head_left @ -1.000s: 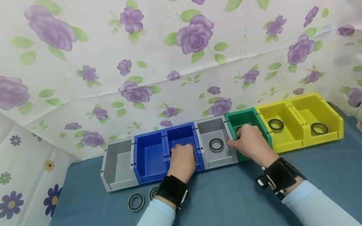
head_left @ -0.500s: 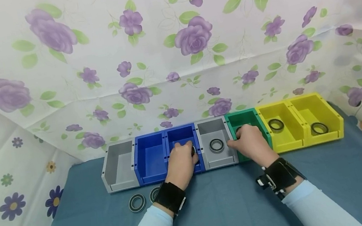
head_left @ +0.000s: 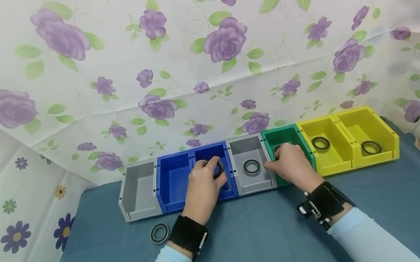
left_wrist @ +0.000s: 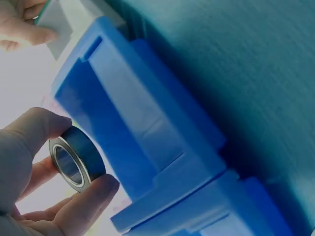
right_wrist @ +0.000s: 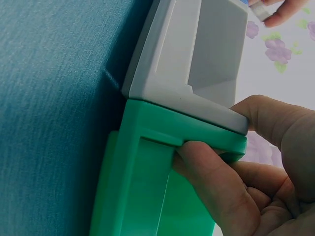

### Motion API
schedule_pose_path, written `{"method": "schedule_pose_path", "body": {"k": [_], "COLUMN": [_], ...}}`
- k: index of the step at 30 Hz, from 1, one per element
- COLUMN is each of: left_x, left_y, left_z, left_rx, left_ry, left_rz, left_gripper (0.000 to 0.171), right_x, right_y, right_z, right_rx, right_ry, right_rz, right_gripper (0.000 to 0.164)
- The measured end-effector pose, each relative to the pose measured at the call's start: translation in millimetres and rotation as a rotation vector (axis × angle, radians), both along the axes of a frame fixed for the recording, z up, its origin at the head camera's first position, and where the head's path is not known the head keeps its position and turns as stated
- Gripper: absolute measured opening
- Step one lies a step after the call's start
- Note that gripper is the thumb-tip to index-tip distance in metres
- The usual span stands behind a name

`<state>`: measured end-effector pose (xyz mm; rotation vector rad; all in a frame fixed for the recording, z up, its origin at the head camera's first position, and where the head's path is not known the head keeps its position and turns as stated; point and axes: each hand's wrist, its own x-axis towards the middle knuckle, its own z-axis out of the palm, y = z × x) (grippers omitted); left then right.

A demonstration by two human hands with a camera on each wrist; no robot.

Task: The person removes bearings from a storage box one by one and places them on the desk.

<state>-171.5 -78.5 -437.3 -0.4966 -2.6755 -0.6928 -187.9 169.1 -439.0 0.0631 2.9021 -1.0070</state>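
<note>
A black-and-silver metal ring (left_wrist: 84,154) is being pinched above a blue plastic bin (head_left: 228,164) by the left hand (head_left: 201,182), and a green plastic bin (head_left: 285,134), towards three o'clock, by the right hand (head_left: 292,163).

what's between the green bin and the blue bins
A gray bin, with one bearing lying in it; the head view shows this.

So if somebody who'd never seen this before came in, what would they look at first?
Probably the big purple flowers on the wall cloth in the upper part of the head view. Next, perhaps, the bright yellow bins at the right end of the row. Then maybe the shiny ring that the left hand pinches at the blue bin beside the middle grey one.
</note>
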Motion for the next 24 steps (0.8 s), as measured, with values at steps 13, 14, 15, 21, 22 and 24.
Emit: {"method": "schedule_pose_path", "body": {"k": [13,14,15,21,22,24], "left_x": [14.3,15.8,17.5,29.1,31.0,34.8], "left_y": [-21,-22,-23,-29,-30,-32], "left_z": [27.7,29.8,31.5,37.3,37.3,36.8], "left_rx": [0.112,0.119,0.126,0.132,0.127,0.117], "left_ry": [0.160,0.166,0.168,0.190,0.196,0.206], "left_rz": [-0.015,-0.015,-0.013,-0.017,-0.017,-0.019], "left_gripper": [0.040,0.041,0.041,0.042,0.042,0.041], "right_x": [0.5,0.6,0.7,1.1,1.2,1.3], "right_y": [1,1,1,0,0,0], "right_z": [2.0,2.2,2.2,2.3,2.2,2.1], "right_rx": [-0.015,-0.015,-0.016,-0.021,-0.024,-0.027], "right_ry": [0.002,0.001,0.000,-0.007,-0.008,-0.008], "right_rz": [0.010,0.008,0.007,0.002,0.002,0.003], "right_gripper": [0.048,0.048,0.048,0.048,0.048,0.048]}}
